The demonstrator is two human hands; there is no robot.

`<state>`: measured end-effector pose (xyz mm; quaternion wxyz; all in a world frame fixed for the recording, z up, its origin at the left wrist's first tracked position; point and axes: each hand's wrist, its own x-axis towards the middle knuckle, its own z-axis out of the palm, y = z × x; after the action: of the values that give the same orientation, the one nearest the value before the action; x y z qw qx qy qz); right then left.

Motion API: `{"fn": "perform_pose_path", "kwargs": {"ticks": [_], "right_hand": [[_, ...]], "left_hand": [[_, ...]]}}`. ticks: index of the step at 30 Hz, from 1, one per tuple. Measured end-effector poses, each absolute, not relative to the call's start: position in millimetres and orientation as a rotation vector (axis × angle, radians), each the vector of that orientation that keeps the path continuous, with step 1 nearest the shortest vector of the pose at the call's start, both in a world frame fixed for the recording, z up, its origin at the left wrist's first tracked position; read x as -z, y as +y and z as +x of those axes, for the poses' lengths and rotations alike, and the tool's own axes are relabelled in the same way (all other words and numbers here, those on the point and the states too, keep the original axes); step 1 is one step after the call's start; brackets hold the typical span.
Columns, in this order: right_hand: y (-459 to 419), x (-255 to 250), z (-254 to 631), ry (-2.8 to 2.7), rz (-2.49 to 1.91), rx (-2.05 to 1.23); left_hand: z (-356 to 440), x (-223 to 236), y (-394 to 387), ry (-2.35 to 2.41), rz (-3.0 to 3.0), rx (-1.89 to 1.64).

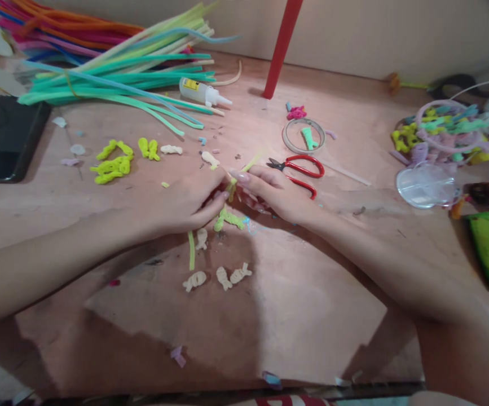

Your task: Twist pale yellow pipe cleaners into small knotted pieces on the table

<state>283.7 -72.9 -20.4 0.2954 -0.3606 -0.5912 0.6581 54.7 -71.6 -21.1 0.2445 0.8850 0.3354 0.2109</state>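
In the head view, the left grip (205, 196) and the right grip (276, 193) pinch one fuzzy yellow-green stick (232, 187) between them, thumbs and fingers close together. One end pokes up past the right thumb. To bend it well, I would hold it firm with the left grip, make small, slow turns with the right, and press each turn snug. One yellow-green strip (192, 251) shows below the left grip; I cannot tell if it is the same stick. Just under both grips lies one light green twisted piece (229, 218). I count six little cream shapes (194, 280): four below the grips, two above the left one. Just past the right grip is one pair of red scissors (287, 164), then one ring (284, 137) around one mint piece (309, 138). Beyond the left grip are one small bottle (201, 92) and a stick heap (100, 87), too many to count. One phone (11, 138) lies far left of the grips on the worktop (312, 321).
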Motion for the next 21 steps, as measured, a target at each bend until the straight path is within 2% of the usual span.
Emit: {"fn": "perform_pose_path", "kwargs": {"ticks": [5, 15, 21], "right_hand": [[-78, 24, 277, -1.600, -0.963, -1.655], [-72, 30, 280, -1.502, -0.861, -1.896], [-71, 34, 279, -1.479, -0.779, -1.890]], "left_hand": [[58, 27, -77, 0.857, 2.618, -0.654], [48, 36, -69, 0.885, 2.762, -0.516], [45, 34, -68, 0.785, 2.983, -0.512]]}}
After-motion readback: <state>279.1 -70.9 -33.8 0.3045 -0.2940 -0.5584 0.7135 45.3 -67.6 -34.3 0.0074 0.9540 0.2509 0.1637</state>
